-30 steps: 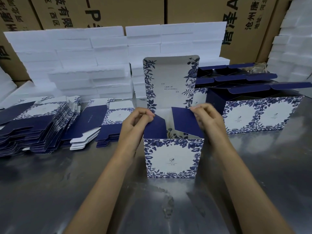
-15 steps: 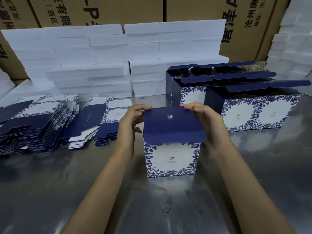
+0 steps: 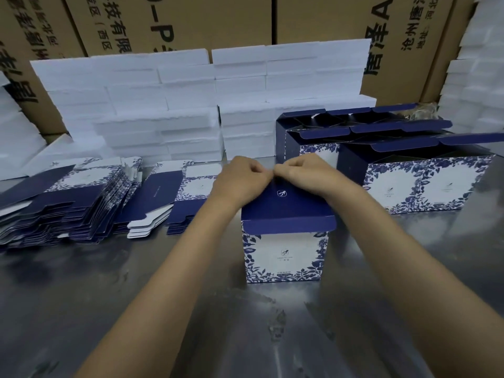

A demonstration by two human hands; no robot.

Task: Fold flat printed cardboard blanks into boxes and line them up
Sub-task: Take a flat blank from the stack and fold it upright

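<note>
Flat printed blanks [image 3: 62, 203] are lying in slumping stacks on the left of the steel bench [image 3: 136, 309], with a smaller stack [image 3: 180, 197] just beside them and white foam slabs [image 3: 152, 105] piled behind. At centre the box being folded [image 3: 285, 252] is standing upright on the bench, its navy lid [image 3: 286, 208] lying across the top and its front lip hanging over the patterned front panel.

The left hand [image 3: 242, 181] is curling its fingers down at the lid's far edge, knuckles up, forearm reaching in from the lower left. The right hand [image 3: 305, 173] is mirroring it from the lower right, and the 2 hands are meeting almost fingertip to fingertip at the back of the lid. Both look clenched on the lid's rear edge, though the fingertips are hidden, so I cannot tell whether they are pinching card or only pressing on it.

The risk here is a crooked close: uneven pressure from the 2 hands could be skewing the lid or creasing its printed face, and a downward shove on an unlocked base could be buckling the box walls. The front lip is also sitting outside the panel and may be catching.

To the right, finished boxes [image 3: 425, 184] are standing in rows with lids open, near the working box but apart from it.
</note>
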